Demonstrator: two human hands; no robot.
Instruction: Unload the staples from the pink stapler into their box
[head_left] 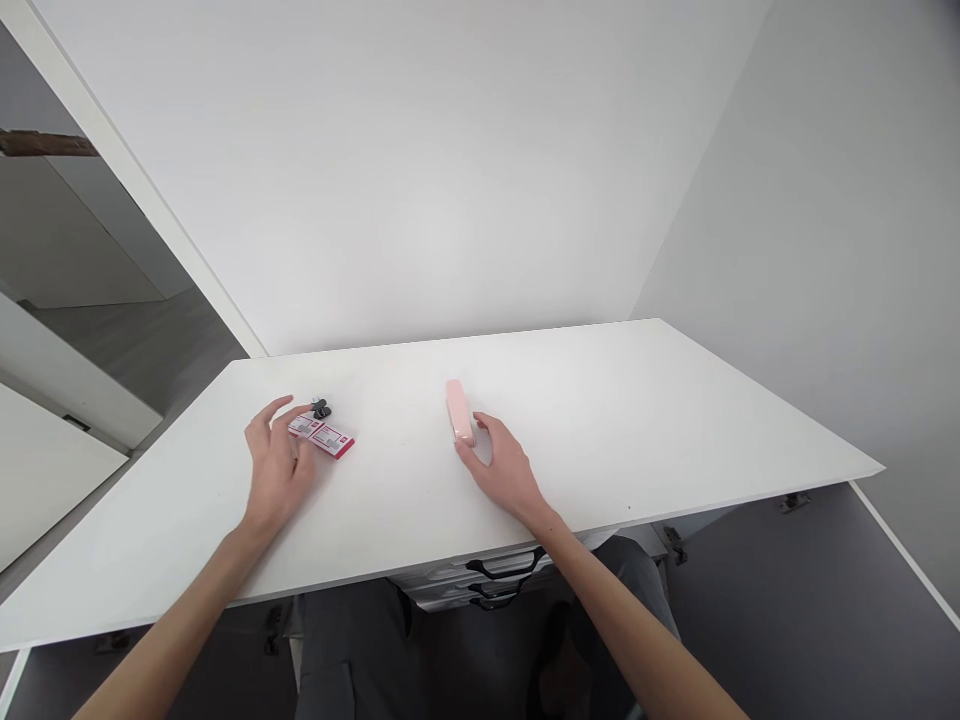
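Note:
A pink stapler (458,408) lies on the white table, its long side pointing away from me. My right hand (506,470) is at its near end, with the thumb touching or almost touching that end and the curved fingers along its right side. There is a gap between thumb and fingers, and no firm grip shows. On the left, my left hand (276,465) hovers with spread, bent fingers over two red-and-white small boxes (330,438), partly covering one. Just beyond the boxes sits a small cluster of black binder clips (321,408), close to the left index fingertip.
The white tabletop (645,420) meets a white wall (450,180) at the back. Below its front edge are drawers with black handles (502,570), between my legs. An opening with a grey floor (135,340) is at the left.

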